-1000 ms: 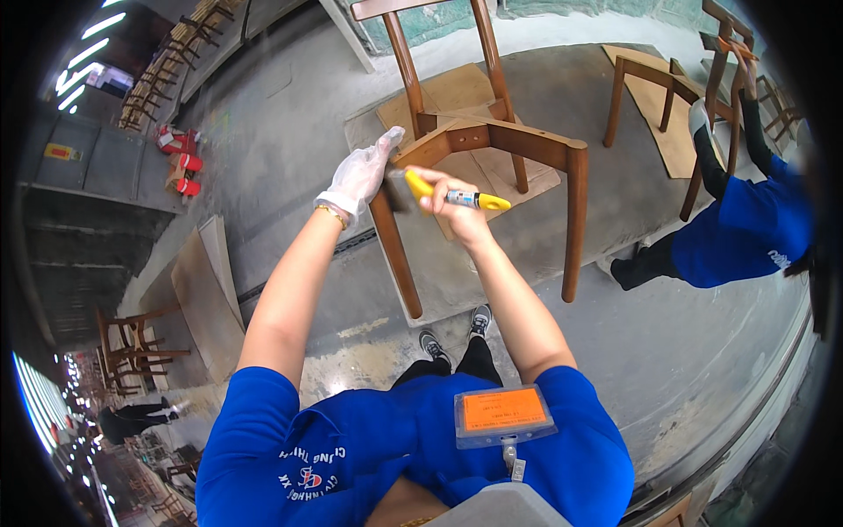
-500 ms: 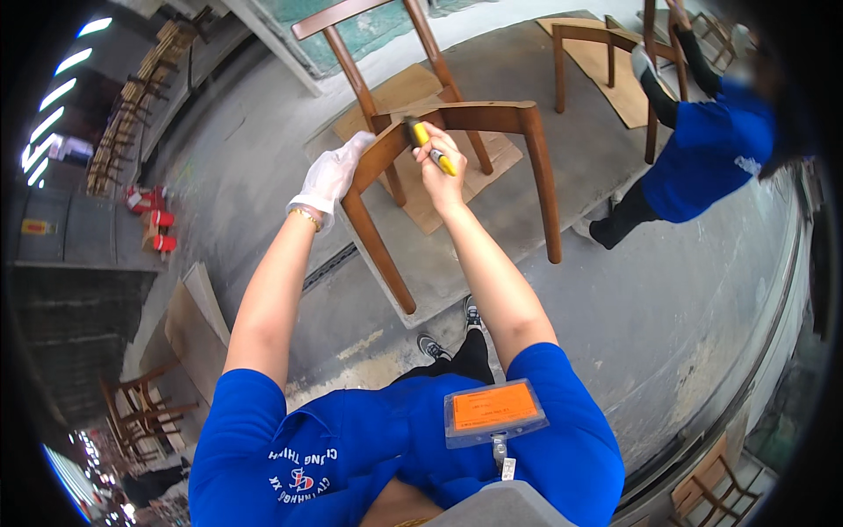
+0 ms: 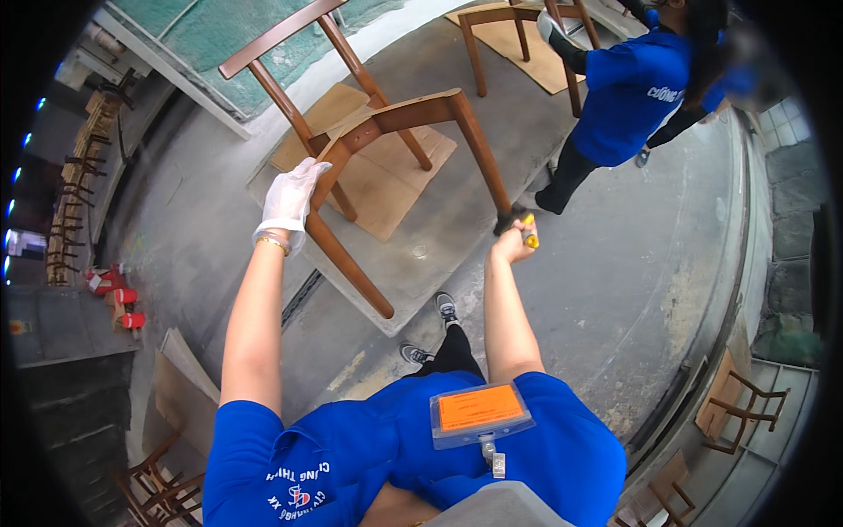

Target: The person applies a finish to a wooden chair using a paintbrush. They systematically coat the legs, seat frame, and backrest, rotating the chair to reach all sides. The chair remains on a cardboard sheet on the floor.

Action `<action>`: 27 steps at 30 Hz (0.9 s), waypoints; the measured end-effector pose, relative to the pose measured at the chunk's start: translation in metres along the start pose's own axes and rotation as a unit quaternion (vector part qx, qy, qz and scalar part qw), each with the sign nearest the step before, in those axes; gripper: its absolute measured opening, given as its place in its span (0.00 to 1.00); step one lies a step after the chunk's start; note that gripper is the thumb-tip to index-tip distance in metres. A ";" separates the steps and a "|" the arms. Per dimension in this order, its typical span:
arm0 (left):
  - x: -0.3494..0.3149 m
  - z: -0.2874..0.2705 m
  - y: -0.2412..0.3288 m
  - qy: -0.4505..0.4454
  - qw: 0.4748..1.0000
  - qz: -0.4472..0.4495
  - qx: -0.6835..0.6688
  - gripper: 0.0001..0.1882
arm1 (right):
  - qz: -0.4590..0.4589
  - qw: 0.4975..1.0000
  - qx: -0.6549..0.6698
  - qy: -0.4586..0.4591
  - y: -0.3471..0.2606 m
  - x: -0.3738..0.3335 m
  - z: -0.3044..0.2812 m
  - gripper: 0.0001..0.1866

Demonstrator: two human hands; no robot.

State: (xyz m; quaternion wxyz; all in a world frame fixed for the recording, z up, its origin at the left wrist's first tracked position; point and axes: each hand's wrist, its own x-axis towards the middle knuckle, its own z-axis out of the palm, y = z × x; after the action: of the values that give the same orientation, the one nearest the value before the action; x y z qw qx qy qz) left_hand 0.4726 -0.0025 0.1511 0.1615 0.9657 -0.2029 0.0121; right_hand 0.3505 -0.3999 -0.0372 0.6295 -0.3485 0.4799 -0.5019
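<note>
**Wooden chair frame steadied by a gloved hand**

Brown wooden chair frame, tipped over on flat cardboard sheets spread across a grey concrete floor. Left hand in a white glove, raised at arm's length and resting against one chair leg, fingers loosely curled along the wood rather than wrapped around it. Right hand bare, closed around a small yellow-and-black tool, held just beside the foot of another chair leg, lower and to the right of the glove. Blue short-sleeved shirt and an orange badge at the bottom, with dark shoes below the arms. Upper right: another person in a blue shirt, bent over a second chair on its own cardboard, well apart. Far left: red objects on the floor near stacked chairs. Lower right: one more small wooden chair.
</note>
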 end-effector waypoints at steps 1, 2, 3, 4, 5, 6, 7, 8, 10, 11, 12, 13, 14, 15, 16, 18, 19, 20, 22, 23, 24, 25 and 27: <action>0.001 0.001 -0.001 -0.012 1.000 -0.005 -0.006 0.23 | -0.024 0.999 -0.030 -0.011 0.004 0.000 0.004 0.10; 0.001 0.001 -0.001 -0.002 1.000 0.008 -0.019 0.23 | -0.030 0.997 -0.076 0.006 0.004 -0.002 0.008 0.09; 0.002 0.002 0.000 -0.009 1.000 0.004 -0.017 0.23 | -0.105 0.992 -0.029 -0.061 0.003 -0.009 0.030 0.08; 0.001 0.002 0.000 -0.026 1.000 -0.014 -0.009 0.23 | -0.081 0.994 -0.045 -0.066 0.001 -0.021 0.056 0.08; 0.003 0.004 0.003 -0.024 0.991 -0.068 -0.112 0.23 | -0.051 0.990 -0.016 -0.133 -0.006 -0.031 0.079 0.09; 0.002 0.003 0.005 -0.026 0.994 -0.065 -0.086 0.23 | -0.053 0.979 0.022 -0.196 -0.014 -0.043 0.099 0.10; 0.004 0.004 0.007 -0.025 0.996 -0.053 -0.069 0.22 | -0.051 0.943 0.151 -0.293 -0.019 -0.053 0.117 0.11; 0.004 0.004 0.009 -0.023 0.997 -0.051 -0.061 0.22 | -0.025 0.909 0.184 -0.373 -0.027 -0.052 0.130 0.11; 0.004 0.004 0.013 -0.031 0.988 -0.094 -0.118 0.20 | 0.000 0.889 0.240 -0.390 -0.033 -0.042 0.127 0.10; 0.004 0.004 0.013 -0.040 0.981 -0.117 -0.148 0.20 | 0.014 0.890 0.247 -0.382 -0.032 -0.028 0.113 0.10; 0.003 0.004 0.014 -0.033 0.996 -0.057 -0.053 0.21 | 0.054 0.923 0.209 -0.319 -0.027 -0.008 0.096 0.10; 0.003 0.005 0.014 -0.021 0.999 0.006 0.041 0.23 | 0.083 0.955 0.130 -0.253 -0.020 0.011 0.072 0.10; 0.004 0.005 0.014 -0.019 0.988 0.053 0.141 0.25 | 0.089 0.978 0.043 -0.184 -0.011 0.029 0.050 0.10; 0.004 0.008 0.016 -0.011 0.986 0.065 0.154 0.31 | 0.093 0.994 -0.002 -0.057 -0.003 0.042 0.031 0.11; 0.005 0.010 0.016 -0.009 0.991 0.044 0.127 0.31 | 0.107 0.993 -0.028 0.039 0.001 0.053 0.025 0.09; 0.003 0.014 0.019 -0.012 0.997 -0.011 0.069 0.32 | 0.085 0.935 -0.337 0.064 -0.004 0.058 0.030 0.05; 0.001 0.015 0.021 0.002 0.995 0.019 0.096 0.32 | 0.097 0.961 -0.258 -0.007 -0.010 0.052 0.052 0.04; -0.002 0.015 0.023 0.003 0.992 0.039 0.117 0.32 | 0.079 0.978 -0.180 -0.073 -0.022 0.039 0.081 0.04; -0.008 0.013 0.026 -0.015 0.987 0.054 0.151 0.29 | 0.057 0.965 -0.008 -0.256 -0.057 0.018 0.134 0.05; -0.007 0.010 0.028 -0.029 0.985 0.048 0.161 0.26 | 0.055 0.949 0.009 -0.309 -0.076 0.012 0.161 0.07; -0.008 0.007 0.031 -0.031 0.984 0.048 0.171 0.23 | 0.043 0.904 0.042 -0.424 -0.092 0.013 0.178 0.09; -0.009 0.005 0.035 -0.045 0.986 0.044 0.152 0.23 | 0.106 0.892 0.063 -0.435 -0.103 0.020 0.187 0.11; -0.005 -0.002 0.045 -0.071 0.988 0.034 0.130 0.23 | 0.201 0.793 0.150 -0.555 -0.108 0.056 0.189 0.13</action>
State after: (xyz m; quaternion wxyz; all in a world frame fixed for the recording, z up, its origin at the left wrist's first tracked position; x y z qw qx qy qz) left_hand 0.4505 -0.0391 0.1667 0.0192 0.9695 -0.2433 -0.0244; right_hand 0.5011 -0.4893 0.1037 0.9187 -0.3643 0.0264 -0.1499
